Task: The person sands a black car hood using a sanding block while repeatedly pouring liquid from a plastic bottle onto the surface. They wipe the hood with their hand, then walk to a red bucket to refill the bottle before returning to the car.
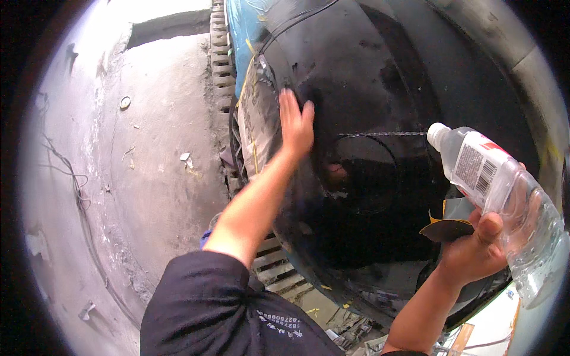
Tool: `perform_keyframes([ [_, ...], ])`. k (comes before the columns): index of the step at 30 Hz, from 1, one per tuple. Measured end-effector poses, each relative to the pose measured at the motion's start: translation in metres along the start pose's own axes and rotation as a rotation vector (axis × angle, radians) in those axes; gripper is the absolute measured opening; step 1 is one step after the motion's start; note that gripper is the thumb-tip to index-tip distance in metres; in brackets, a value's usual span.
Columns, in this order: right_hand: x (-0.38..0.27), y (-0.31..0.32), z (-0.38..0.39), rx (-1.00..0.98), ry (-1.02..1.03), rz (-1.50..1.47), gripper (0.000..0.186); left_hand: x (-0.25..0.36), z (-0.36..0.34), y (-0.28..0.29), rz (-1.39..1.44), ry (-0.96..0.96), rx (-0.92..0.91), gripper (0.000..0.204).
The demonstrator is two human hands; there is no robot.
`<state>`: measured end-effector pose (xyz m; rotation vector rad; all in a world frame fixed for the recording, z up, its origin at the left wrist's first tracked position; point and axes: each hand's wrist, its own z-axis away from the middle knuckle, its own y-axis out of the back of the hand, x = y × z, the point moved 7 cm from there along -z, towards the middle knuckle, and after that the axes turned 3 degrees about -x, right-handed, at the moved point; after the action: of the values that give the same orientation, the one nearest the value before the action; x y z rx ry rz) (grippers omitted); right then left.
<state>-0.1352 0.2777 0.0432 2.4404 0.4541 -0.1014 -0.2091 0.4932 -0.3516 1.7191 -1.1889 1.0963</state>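
Note:
My right hand (475,249) grips a clear plastic bottle (530,202) with a white cap and a printed label. The bottle is tilted, and a thin stream of water (386,134) squirts leftward from its cap. A folded dark sheet with a yellow edge (448,228), like sandpaper, is also pinched by that hand. My left hand (295,123) lies with its fingers stretched out near the left edge of a wet, glossy black car panel (362,83). Its fingertips are slightly blurred, and its palm side is hidden.
Taped brown masking paper (256,113) and blue plastic sheeting (243,35) border the panel's left side. Below runs a slotted drain grate (221,71). A cable (89,249) trails across the stained concrete floor (160,148), with bits of litter. Clutter (356,332) lies at the bottom.

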Motion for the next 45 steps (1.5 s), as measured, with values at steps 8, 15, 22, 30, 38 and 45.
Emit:
perform_keyframes([
  [8, -0.02, 0.045, 0.034, 0.035, 0.011, 0.014, 0.089, 0.078, 0.201, 0.028, 0.064, -0.004, -0.157, 0.074],
  [15, -0.017, 0.049, 0.029, 0.053, 0.021, 0.118, 0.08, 0.01, -0.073, 0.007, 0.03, 0.279, -0.043, 0.086],
  [22, -0.014, 0.051, 0.02, 0.117, -0.11, 0.116, 0.095, 0.073, -0.06, -0.006, -0.328, -0.145, -0.126, 0.082],
  [30, -0.014, 0.031, -0.032, 0.123, -0.075, 0.092, 0.091, 0.244, 0.076, -0.02, -0.012, -0.479, -0.541, 0.095],
  [38, -0.023, 0.043, -0.047, 0.053, -0.056, 0.095, 0.094, 0.22, -0.044, -0.012, -0.115, -0.326, -0.268, 0.085],
  [45, -0.013, 0.068, -0.032, 0.144, -0.135, 0.153, 0.076, 0.279, 0.062, -0.015, 0.011, -0.456, -0.543, 0.099],
])
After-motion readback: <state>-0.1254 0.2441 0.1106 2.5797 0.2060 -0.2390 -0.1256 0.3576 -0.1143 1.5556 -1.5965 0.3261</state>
